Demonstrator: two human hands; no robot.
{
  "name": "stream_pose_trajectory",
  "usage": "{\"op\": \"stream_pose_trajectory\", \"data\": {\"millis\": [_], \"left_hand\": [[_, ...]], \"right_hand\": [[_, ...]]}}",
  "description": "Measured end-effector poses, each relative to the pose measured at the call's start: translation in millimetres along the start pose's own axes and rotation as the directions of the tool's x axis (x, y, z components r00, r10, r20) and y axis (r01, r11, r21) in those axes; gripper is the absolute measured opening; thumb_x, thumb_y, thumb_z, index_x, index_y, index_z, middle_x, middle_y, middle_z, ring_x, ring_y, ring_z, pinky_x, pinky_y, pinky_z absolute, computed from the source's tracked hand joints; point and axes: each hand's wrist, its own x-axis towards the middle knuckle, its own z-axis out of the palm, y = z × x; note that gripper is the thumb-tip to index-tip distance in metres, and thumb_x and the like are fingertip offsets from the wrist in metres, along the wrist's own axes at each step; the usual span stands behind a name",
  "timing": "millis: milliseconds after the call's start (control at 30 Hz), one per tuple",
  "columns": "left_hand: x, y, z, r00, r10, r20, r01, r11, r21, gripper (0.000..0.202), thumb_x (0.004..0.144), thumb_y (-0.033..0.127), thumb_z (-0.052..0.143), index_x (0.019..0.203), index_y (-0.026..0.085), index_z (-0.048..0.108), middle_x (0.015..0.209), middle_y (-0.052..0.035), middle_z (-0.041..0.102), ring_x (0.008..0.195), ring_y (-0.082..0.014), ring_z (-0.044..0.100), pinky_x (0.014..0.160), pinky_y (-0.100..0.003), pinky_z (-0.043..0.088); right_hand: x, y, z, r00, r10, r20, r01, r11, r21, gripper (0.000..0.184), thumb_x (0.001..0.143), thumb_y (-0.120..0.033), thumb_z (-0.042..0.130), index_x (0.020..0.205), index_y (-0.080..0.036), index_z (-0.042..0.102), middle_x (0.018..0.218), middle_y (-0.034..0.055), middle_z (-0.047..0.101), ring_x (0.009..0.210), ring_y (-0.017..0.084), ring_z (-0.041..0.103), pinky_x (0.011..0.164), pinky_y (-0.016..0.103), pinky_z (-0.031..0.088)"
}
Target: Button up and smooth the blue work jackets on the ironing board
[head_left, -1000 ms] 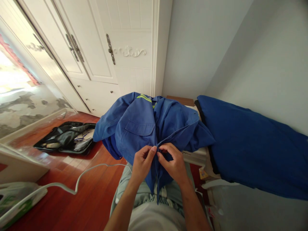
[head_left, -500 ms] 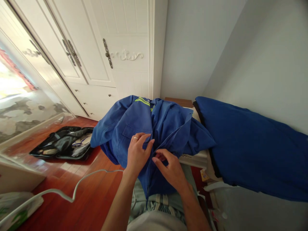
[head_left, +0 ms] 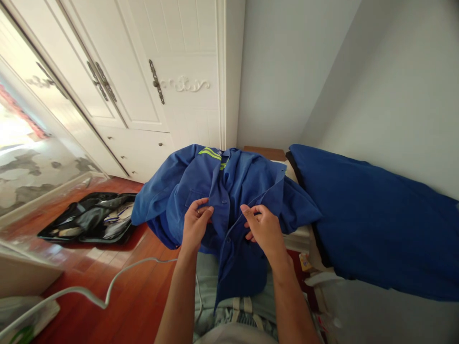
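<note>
A blue work shirt (head_left: 247, 186) with yellow-green stripes near its collar lies bunched over the end of a bed, its lower part hanging toward my lap. My left hand (head_left: 195, 224), a ring on one finger, pinches the left front edge of the shirt. Closed on the right front edge is my right hand (head_left: 263, 227). The two front edges are held a little apart, with a row of buttons showing between them.
A blue cover (head_left: 376, 215) spreads over the bed on the right by the grey wall. White wardrobe doors (head_left: 172, 71) stand behind. An open black case (head_left: 89, 222) lies on the red wooden floor at left, and a white cable (head_left: 107, 291) runs across it.
My hands have moved up the shirt front and drawn apart. A second ago they were pinched together at one spot lower on the placket.
</note>
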Motion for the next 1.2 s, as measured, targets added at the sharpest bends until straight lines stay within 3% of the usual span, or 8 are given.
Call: {"op": "stream_pose_trajectory", "data": {"millis": [100, 233, 300, 467, 633, 867, 1067, 1200], "left_hand": [[-0.9, -5.1, 0.3, 0.997, -0.069, 0.029, 0.073, 0.976, -0.205, 0.055, 0.062, 0.037, 0.08, 0.109, 0.016, 0.059, 0.073, -0.0002, 0.068, 0.06, -0.013, 0.062, 0.059, -0.023, 0.047], [0.2, -10.9, 6.8, 0.994, -0.1, 0.046, 0.107, 0.971, -0.213, 0.047, 0.064, 0.032, 0.075, 0.107, 0.015, 0.062, 0.077, -0.001, 0.068, 0.063, -0.0126, 0.061, 0.058, -0.022, 0.046], [1.1, -13.7, 11.0, 0.995, -0.099, 0.025, 0.101, 0.987, -0.126, 0.045, 0.069, 0.035, 0.072, 0.108, 0.014, 0.064, 0.075, -0.0011, 0.067, 0.061, -0.0129, 0.059, 0.056, -0.023, 0.045], [-0.4, -13.0, 22.4, 0.998, 0.068, -0.003, -0.065, 0.962, 0.267, 0.039, 0.077, 0.047, 0.071, 0.099, 0.016, 0.07, 0.067, -0.0005, 0.063, 0.061, -0.0154, 0.056, 0.056, -0.025, 0.04], [-3.5, -3.0, 31.1, 0.964, 0.266, 0.008, -0.234, 0.832, 0.503, 0.025, 0.083, 0.04, 0.066, 0.069, 0.019, 0.068, 0.061, 0.0016, 0.057, 0.06, -0.0137, 0.049, 0.06, -0.025, 0.037], [-3.0, -5.5, 31.1, 0.973, 0.229, 0.001, -0.219, 0.93, 0.296, 0.02, 0.085, 0.034, 0.063, 0.078, 0.018, 0.072, 0.071, 0.0, 0.068, 0.068, -0.0167, 0.061, 0.066, -0.026, 0.046], [-3.7, -12.9, 32.3, 0.987, 0.153, -0.057, -0.151, 0.988, 0.04, 0.03, 0.078, 0.029, 0.071, 0.104, 0.015, 0.068, 0.093, -0.0074, 0.075, 0.086, -0.0212, 0.071, 0.081, -0.032, 0.054], [-8.4, -6.6, 36.7, 0.984, 0.145, -0.106, -0.146, 0.989, 0.004, 0.036, 0.078, 0.032, 0.073, 0.108, 0.016, 0.064, 0.088, -0.0066, 0.075, 0.082, -0.0211, 0.072, 0.076, -0.031, 0.055]], "right_hand": [[11.8, -3.1, 0.1, 0.997, 0.078, 0.026, -0.075, 0.993, -0.093, 0.052, 0.086, -0.071, 0.053, 0.081, -0.02, 0.06, 0.062, 0.0031, 0.07, 0.042, 0.016, 0.065, 0.039, 0.023, 0.045], [22.9, 1.5, 4.3, 0.994, 0.081, 0.069, -0.07, 0.987, -0.146, 0.03, 0.091, -0.045, 0.056, 0.077, -0.019, 0.063, 0.06, 0.0, 0.069, 0.043, 0.012, 0.064, 0.042, 0.019, 0.045], [24.3, 4.4, 6.5, 0.996, 0.061, 0.063, -0.052, 0.988, -0.146, 0.027, 0.092, -0.04, 0.056, 0.077, -0.019, 0.063, 0.06, -0.0009, 0.069, 0.042, 0.011, 0.064, 0.044, 0.018, 0.045], [25.4, 4.3, 7.2, 0.999, 0.043, 0.014, -0.041, 0.991, -0.125, 0.048, 0.085, -0.065, 0.058, 0.07, -0.019, 0.061, 0.054, 0.0027, 0.067, 0.04, 0.015, 0.063, 0.038, 0.021, 0.044], [34.6, 2.4, 8.1, 0.996, 0.073, 0.042, -0.071, 0.997, -0.028, 0.034, 0.083, -0.044, 0.067, 0.06, -0.019, 0.06, 0.048, 0.0031, 0.064, 0.034, 0.016, 0.06, 0.032, 0.022, 0.045], [37.4, 2.9, 9.8, 0.997, 0.061, 0.045, -0.063, 0.996, 0.057, 0.017, 0.076, -0.023, 0.06, 0.06, -0.018, 0.061, 0.05, 0.0012, 0.064, 0.037, 0.015, 0.061, 0.033, 0.019, 0.046], [20.5, 5.3, 6.5, 0.966, -0.24, -0.094, 0.257, 0.921, 0.292, 0.026, 0.08, -0.039, 0.062, 0.066, -0.018, 0.062, 0.051, -0.0026, 0.058, 0.041, 0.01, 0.054, 0.039, 0.019, 0.043], [13.5, 2.9, 6.3, 0.937, -0.346, -0.049, 0.342, 0.876, 0.341, 0.03, 0.083, -0.045, 0.063, 0.069, -0.018, 0.063, 0.053, -0.0021, 0.059, 0.041, 0.01, 0.053, 0.041, 0.02, 0.043]]}}
